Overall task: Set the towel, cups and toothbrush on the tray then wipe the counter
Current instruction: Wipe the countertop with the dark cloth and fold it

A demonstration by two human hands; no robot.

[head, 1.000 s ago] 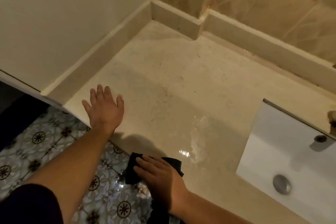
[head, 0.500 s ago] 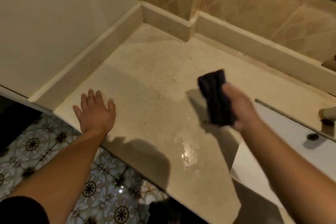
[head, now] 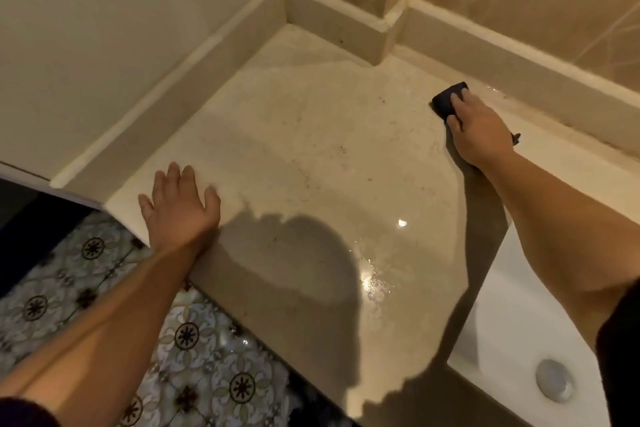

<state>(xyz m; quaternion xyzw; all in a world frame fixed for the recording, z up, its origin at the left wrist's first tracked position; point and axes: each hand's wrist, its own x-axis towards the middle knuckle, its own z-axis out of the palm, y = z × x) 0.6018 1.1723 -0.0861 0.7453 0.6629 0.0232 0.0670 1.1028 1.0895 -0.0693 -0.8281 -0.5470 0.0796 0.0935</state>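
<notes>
A beige stone counter (head: pixel 294 135) fills the middle of the head view. My right hand (head: pixel 479 128) presses a dark folded cloth (head: pixel 446 99) flat on the counter near the back ledge. My left hand (head: pixel 180 208) lies flat with fingers spread on the counter's front left edge, holding nothing. A wet patch (head: pixel 374 274) glistens near the front, beside the sink. No tray, cups, toothbrush or towel show in this view.
A white sink basin (head: pixel 512 340) with a metal drain (head: pixel 554 380) sits at the lower right. A raised stone ledge (head: pixel 346 21) and tan wall tiles border the back and left. Patterned floor tiles (head: pixel 114 288) lie below the counter's front edge.
My right hand lifted the dark cloth from the counter's front edge, carried it across and set it down at the back near the ledge. The left hand stayed planted.
</notes>
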